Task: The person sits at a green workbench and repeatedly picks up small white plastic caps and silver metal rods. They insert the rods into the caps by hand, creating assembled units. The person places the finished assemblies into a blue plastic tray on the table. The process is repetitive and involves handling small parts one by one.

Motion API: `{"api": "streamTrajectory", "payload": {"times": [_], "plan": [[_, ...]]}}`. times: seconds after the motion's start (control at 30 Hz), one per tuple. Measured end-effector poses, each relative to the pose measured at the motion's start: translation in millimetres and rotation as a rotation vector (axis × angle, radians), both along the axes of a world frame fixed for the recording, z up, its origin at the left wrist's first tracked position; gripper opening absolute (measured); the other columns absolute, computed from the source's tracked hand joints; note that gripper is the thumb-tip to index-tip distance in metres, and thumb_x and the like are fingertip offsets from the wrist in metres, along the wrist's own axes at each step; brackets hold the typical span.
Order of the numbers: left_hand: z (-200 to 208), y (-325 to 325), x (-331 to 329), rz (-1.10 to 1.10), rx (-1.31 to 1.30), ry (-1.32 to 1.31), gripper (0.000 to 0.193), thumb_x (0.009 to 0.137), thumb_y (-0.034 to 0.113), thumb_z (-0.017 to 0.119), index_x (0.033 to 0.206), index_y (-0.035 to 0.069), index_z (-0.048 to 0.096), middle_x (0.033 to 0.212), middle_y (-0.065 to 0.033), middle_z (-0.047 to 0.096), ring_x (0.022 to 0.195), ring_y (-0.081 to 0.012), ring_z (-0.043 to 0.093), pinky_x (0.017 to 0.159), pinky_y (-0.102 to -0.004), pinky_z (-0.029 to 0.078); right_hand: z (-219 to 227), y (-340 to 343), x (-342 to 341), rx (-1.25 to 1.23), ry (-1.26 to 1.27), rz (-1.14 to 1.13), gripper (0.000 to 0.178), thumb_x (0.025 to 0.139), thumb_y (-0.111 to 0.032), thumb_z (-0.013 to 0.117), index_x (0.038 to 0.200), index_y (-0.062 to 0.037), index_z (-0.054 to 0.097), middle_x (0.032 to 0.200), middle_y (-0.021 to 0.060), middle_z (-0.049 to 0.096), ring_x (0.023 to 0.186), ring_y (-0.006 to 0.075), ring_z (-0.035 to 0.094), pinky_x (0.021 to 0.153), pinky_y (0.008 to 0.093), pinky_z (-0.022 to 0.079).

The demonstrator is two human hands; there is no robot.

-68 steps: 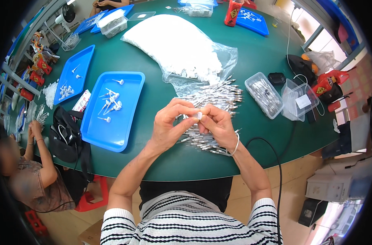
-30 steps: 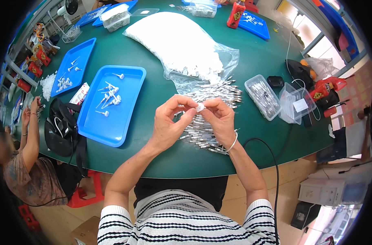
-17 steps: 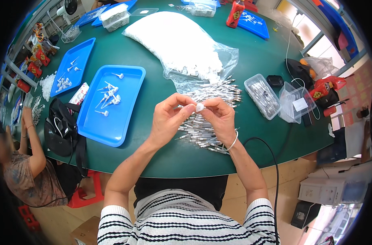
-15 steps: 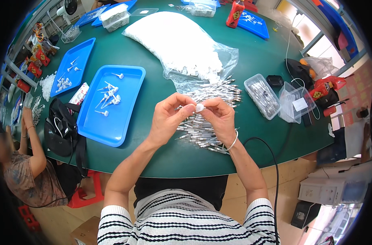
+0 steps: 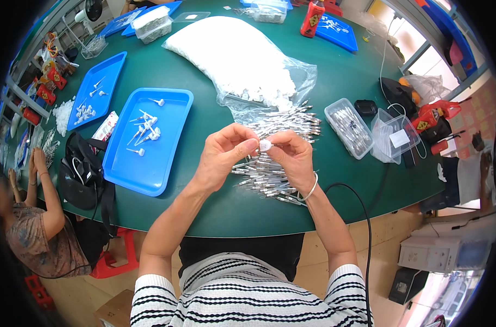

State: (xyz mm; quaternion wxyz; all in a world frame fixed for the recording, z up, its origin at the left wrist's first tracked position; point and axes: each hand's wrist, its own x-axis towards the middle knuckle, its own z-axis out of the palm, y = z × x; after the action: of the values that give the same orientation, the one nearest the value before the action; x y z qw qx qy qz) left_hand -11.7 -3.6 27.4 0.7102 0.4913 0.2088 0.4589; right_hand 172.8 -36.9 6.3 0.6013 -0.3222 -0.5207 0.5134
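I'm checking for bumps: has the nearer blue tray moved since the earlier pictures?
No: against the near edge of the green table, the nearer blue tray shows no shift either way.

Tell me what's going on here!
Someone's right hand pinches a white cap, with the left hand close beside it; I can't tell what, if anything, the left grips. Below them is a pile of metal rods. A bag of white bits lies beyond, and a blue tray holds white-topped pieces.
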Motion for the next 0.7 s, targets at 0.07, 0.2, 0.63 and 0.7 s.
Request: {"api": "streamTrajectory", "payload": {"times": [0.07, 0.2, 0.63, 0.7], "plan": [[2.9, -2.1, 1.3, 0.079, 0.097, 0.099, 0.011, 0.09, 0.01, 0.063, 0.095, 0.0, 0.061, 0.09, -0.005, 0.063, 0.08, -0.0108, 0.059, 0.075, -0.0256, 0.049, -0.2, 0.3, 0.4, 0.018, -0.005, -0.004, 0.016, 0.083, 0.002, 0.069, 0.098, -0.0015, 0.065, 0.094, 0.0044, 0.064, 0.09, 0.0114, 0.061, 0.082, 0.0251, 0.049], [7.6, -4.8, 0.2, 0.142, 0.201, 0.258, 0.01, 0.091, 0.008, 0.062, 0.094, -0.001, 0.061, 0.086, -0.0029, 0.062, 0.078, -0.0075, 0.057, 0.071, -0.0213, 0.046, 0.4, 0.8, 1.3, 0.029, -0.017, -0.011, 0.017, 0.082, 0.002, 0.07, 0.098, -0.0015, 0.066, 0.095, 0.0047, 0.064, 0.091, 0.0115, 0.06, 0.083, 0.0255, 0.049], [-1.1, -6.6, 1.6, 0.148, 0.224, 0.218, 0.006, 0.091, 0.004, 0.059, 0.089, -0.002, 0.058, 0.086, -0.002, 0.06, 0.079, -0.0069, 0.055, 0.073, -0.0224, 0.046, 4.3, 0.2, -0.1, 0.04, -0.043, 0.02, 0.013, 0.082, 0.002, 0.069, 0.095, -0.0022, 0.068, 0.093, 0.004, 0.065, 0.09, 0.0117, 0.06, 0.082, 0.0256, 0.048], [-3.0, -9.5, 6.4, 0.17, 0.176, 0.127, 0.007, 0.089, 0.005, 0.061, 0.087, -0.001, 0.058, 0.081, -0.0008, 0.06, 0.076, -0.0066, 0.056, 0.071, -0.0228, 0.046, 3.2, 0.2, -0.8, 0.01, -0.007, 0.039, 0.013, 0.082, 0.001, 0.069, 0.094, -0.0024, 0.068, 0.093, 0.0038, 0.065, 0.089, 0.0117, 0.06, 0.082, 0.026, 0.048]]}}
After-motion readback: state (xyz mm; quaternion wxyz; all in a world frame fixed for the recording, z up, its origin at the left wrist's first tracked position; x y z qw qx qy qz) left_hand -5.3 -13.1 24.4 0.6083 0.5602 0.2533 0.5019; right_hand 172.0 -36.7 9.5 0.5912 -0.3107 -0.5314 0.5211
